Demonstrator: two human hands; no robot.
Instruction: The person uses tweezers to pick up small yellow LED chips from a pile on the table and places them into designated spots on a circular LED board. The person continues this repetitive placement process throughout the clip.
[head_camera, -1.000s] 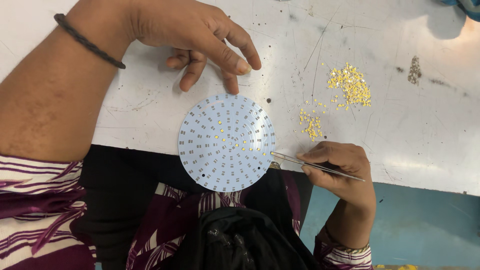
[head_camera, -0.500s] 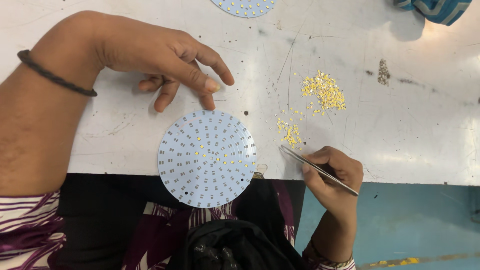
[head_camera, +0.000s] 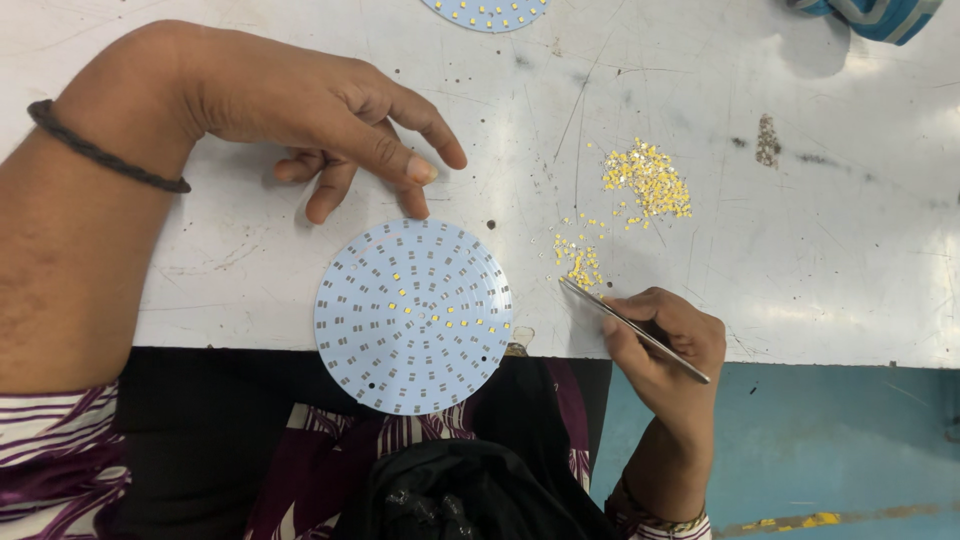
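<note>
A round pale blue circuit board (head_camera: 413, 316) lies at the near edge of the white table (head_camera: 800, 260), partly overhanging it. A few small yellow chips sit on its middle pads. My left hand (head_camera: 320, 115) rests on the table just behind the board, fingers spread, fingertips close to its far rim, holding nothing. My right hand (head_camera: 665, 345) grips metal tweezers (head_camera: 632, 328). Their tip points at a small cluster of yellow chips (head_camera: 580, 262) right of the board. A larger heap of yellow chips (head_camera: 648, 180) lies farther back.
A second round board (head_camera: 487, 12) shows at the top edge. A striped blue cloth (head_camera: 875, 15) lies at the top right corner. A small grey smudge (head_camera: 767, 138) marks the table. A black bag (head_camera: 450, 495) rests on my lap below the table edge.
The view has shifted, so everything sits lower in the frame and the second board shows at the top. My right hand has raised the tweezers' tip toward the small chip cluster.
</note>
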